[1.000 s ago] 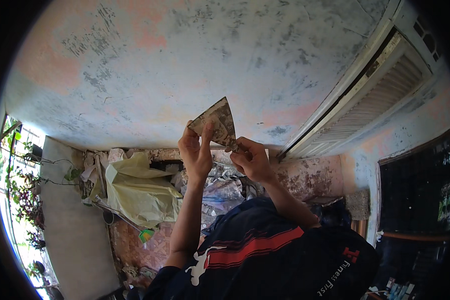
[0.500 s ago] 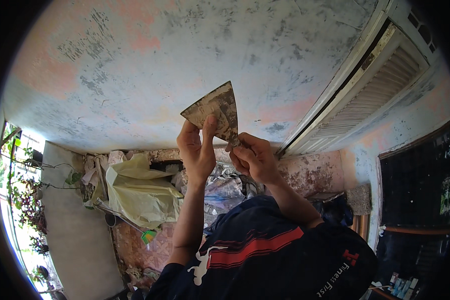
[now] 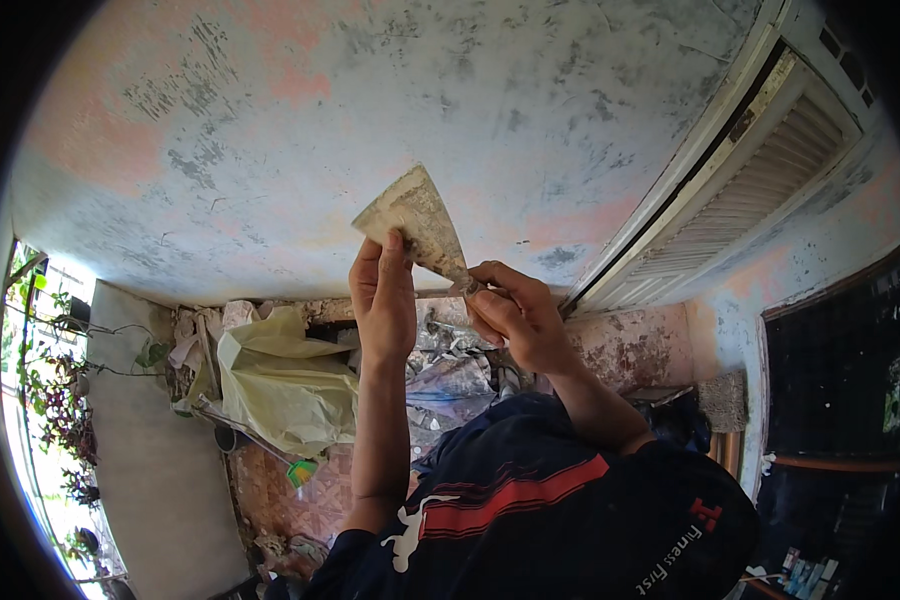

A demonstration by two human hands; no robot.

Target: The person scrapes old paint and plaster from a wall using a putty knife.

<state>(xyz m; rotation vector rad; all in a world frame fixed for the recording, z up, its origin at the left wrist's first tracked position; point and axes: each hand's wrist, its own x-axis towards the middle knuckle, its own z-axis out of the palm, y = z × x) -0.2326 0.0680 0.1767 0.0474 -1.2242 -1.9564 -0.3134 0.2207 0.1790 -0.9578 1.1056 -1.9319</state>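
A putty knife (image 3: 422, 215) with a broad, triangular blade, smeared with dried filler, is held up in front of the wall. Closed around its narrow handle end is my right hand (image 3: 515, 310), which hides most of the handle. My left hand (image 3: 382, 290) pinches the blade near its left edge, the thumb lying on the face and the other fingers behind it. The blade's wide edge points up and to the left, apart from the wall (image 3: 530, 130) as far as I can tell.
Worn wall paint shows grey and pink patches. A louvred white door (image 3: 740, 170) stands at right, beside a dark window (image 3: 835, 370). Below lie a yellowish plastic sheet (image 3: 280, 380), rubble and a green-yellow brush (image 3: 301, 472). Plants (image 3: 65, 410) hang at the left opening.
The blade has tilted further left and its face catches more light. My left hand has shifted slightly left along with it, while my right hand still grips the handle.
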